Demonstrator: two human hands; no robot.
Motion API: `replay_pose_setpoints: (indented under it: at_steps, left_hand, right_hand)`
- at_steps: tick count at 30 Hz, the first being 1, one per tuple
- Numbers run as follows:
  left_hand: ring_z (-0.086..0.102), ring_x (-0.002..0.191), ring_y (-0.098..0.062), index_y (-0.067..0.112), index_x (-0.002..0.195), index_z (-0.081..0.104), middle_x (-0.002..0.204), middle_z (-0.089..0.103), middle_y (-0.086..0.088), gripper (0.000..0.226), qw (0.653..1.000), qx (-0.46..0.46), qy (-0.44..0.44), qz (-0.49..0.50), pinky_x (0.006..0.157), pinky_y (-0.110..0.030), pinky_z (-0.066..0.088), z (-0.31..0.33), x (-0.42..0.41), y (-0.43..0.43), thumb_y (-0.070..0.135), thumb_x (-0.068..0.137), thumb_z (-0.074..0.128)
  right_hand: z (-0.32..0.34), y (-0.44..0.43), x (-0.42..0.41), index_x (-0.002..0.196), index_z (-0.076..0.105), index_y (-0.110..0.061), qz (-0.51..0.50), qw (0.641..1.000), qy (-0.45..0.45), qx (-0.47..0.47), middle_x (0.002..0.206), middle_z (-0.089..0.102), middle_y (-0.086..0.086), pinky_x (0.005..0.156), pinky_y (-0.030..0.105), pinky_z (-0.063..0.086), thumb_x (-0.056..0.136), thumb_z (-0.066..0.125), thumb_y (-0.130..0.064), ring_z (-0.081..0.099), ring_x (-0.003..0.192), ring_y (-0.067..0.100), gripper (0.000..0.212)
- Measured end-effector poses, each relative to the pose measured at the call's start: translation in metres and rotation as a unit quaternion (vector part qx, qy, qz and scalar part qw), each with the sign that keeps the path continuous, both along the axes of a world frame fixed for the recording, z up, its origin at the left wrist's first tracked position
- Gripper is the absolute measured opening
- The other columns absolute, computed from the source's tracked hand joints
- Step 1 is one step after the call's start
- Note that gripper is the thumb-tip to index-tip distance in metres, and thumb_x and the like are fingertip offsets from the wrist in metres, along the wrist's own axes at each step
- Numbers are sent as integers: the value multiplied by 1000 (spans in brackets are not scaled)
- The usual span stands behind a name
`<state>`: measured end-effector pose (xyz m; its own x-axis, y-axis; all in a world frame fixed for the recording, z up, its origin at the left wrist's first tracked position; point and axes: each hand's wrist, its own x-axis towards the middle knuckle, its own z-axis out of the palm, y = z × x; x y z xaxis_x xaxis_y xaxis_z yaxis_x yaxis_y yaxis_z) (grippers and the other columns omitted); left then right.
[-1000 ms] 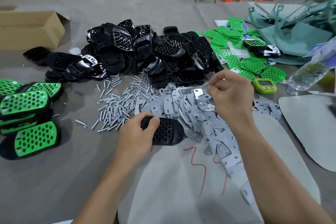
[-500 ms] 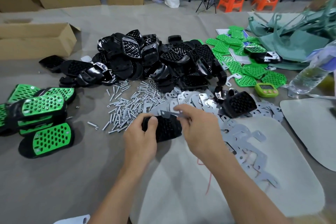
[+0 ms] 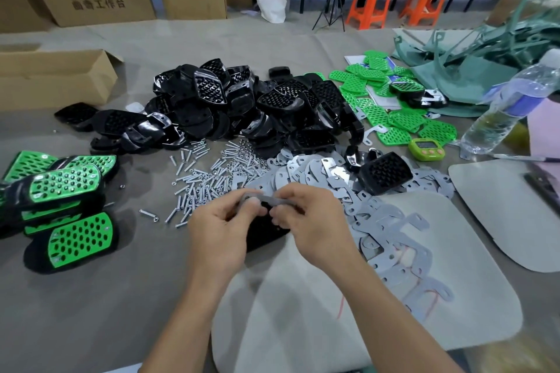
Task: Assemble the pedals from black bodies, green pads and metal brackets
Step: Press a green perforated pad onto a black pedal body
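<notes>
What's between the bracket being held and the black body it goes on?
Nothing visible. The left hand and right hand pinch the metal bracket directly over the black body; fingers hide whether the two touch.

Held black body (image 3: 266, 236) mostly hidden; metal bracket (image 3: 272, 199) above it motion-blurred

Yr black bodies (image 3: 242, 106): glossy plastic w/ shine on curved edges. Yr green pads (image 3: 403, 119): plastic too, matt. Loose brackets (image 3: 391, 221): flat sheet metal, mostly dull grey, a few mirror-bright. The held bracket (image 3: 268, 199) looks matt grey. The held body (image 3: 263, 235) under it is black plastic, finish too blurred to tell. The screws (image 3: 206, 182): bright shiny metal. The box (image 3: 54, 79): plain brown cardboard. The bottle (image 3: 500, 118): clear plastic. The table cover (image 3: 91, 297): matt grey, smooth. The stools (image 3: 368, 6): orange plastic.
</notes>
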<state>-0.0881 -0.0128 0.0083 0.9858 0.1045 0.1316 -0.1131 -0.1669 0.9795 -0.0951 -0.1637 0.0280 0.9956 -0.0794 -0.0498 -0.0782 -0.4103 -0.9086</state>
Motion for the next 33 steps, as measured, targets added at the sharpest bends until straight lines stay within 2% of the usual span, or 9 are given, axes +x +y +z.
replay_pose_setpoints:
  at_steps: [3, 6, 10, 12, 16, 20, 26, 30, 33]
  left_hand:
    - [61, 60, -5, 38, 85, 83, 74, 77, -1, 42, 996, -78, -14, -27, 57, -16, 50, 2, 3, 6, 0, 93, 68]
    - [66, 67, -5, 34, 88, 85, 82, 80, -1, 37, 992, -104, -36, -69, 62, -16, 52, 6, 3, 13, -1, 86, 71]
    - [76, 92, -9, 39, 87, 84, 98, 81, 7, 51, 992, -44, -42, -107, 81, -16, 56, 6, 2, 22, -11, 80, 77]
    - [76, 91, -11, 32, 98, 84, 99, 81, 5, 46, 997, -50, 4, -65, 77, -20, 59, 5, 0, 19, -11, 85, 74]
    - [77, 74, -22, 11, 107, 80, 84, 78, -13, 37, 973, -194, 119, -48, 60, -24, 60, 7, -3, 19, -13, 95, 55]
    - [75, 68, -23, 20, 94, 84, 78, 77, -14, 33, 971, -204, 110, -51, 60, -25, 59, 6, -2, 21, -3, 96, 61]
    - [75, 86, -5, 42, 87, 81, 90, 80, 12, 39, 998, -5, 52, 36, 76, -15, 56, -9, 5, 21, 3, 85, 79]
    - [53, 112, 22, 54, 110, 72, 116, 65, 34, 44, 981, 188, 37, 12, 92, -12, 44, -15, 7, 24, 27, 78, 86]
    - [50, 105, 25, 54, 133, 59, 114, 65, 34, 73, 966, 240, 91, -39, 83, -4, 37, -18, 8, 22, 33, 70, 89]
  right_hand:
    - [3, -4, -1, 83, 75, -20, -13, 989, 42, 143, 77, 76, 7, 72, 39, 62, 84, 67, -25, 74, 77, 27, 9]
    - [6, -14, -2, 94, 73, -6, 9, 949, 148, 278, 83, 75, 19, 62, 33, 60, 92, 62, -50, 73, 69, 31, 45]
    - [4, -17, -1, 117, 65, 4, 25, 912, 149, 382, 86, 72, 20, 64, 29, 57, 101, 57, -9, 69, 68, 25, 22]
    - [4, -14, 2, 118, 64, 0, 2, 913, 113, 392, 86, 73, 16, 67, 28, 57, 97, 56, 5, 69, 69, 24, 23]
    - [4, -10, 4, 100, 67, -6, -19, 934, 76, 350, 83, 73, 12, 67, 24, 57, 96, 57, 5, 70, 70, 23, 16]
    - [5, -7, 3, 93, 69, -9, -6, 950, 73, 305, 85, 76, 11, 60, 19, 56, 97, 58, 0, 73, 70, 22, 15]
    - [16, -44, 25, 85, 76, -23, -97, 995, 15, 30, 69, 73, 6, 54, 35, 52, 85, 60, 2, 61, 54, 21, 30]
    - [21, -66, 26, 91, 79, -33, 133, 965, 141, -175, 64, 71, -9, 49, 18, 44, 82, 64, -7, 57, 49, 5, 30]
    - [12, -60, 27, 97, 78, -31, 115, 964, 124, -208, 72, 75, -16, 55, 12, 48, 84, 66, -9, 64, 62, -4, 28]
